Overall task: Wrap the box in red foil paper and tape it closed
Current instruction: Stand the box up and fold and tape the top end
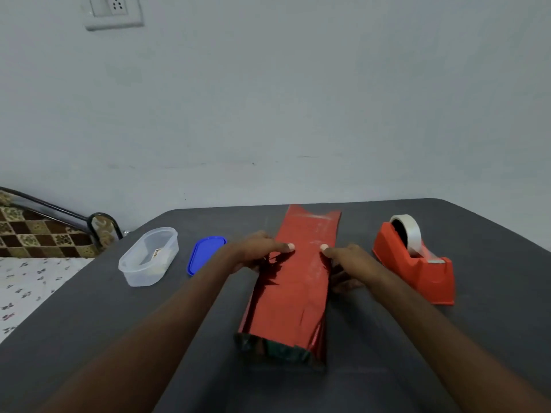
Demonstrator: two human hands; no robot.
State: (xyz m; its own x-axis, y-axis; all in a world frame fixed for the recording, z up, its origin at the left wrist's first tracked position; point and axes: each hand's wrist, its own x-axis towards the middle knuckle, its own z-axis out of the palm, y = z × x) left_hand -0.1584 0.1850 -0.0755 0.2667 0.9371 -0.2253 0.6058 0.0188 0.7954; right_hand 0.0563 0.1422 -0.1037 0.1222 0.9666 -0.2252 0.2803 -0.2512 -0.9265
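Observation:
The box lies in the middle of the dark grey table [387, 368], covered by a long tube of red foil paper [298, 287] that runs away from me; the box itself is hidden inside. The near end of the foil is open and shows a dark green inside. My left hand [256, 253] grips the foil-covered box from its left side, thumb on top. My right hand [347, 259] grips it from the right side, thumb on top, fingers down the side. An orange tape dispenser [417, 269] with a white tape roll stands to the right.
A clear plastic container [149, 257] sits at the left of the table, with its blue lid [204, 253] beside it. A bed with patterned sheets [29, 278] lies past the left edge. A pale wall rises right behind the table.

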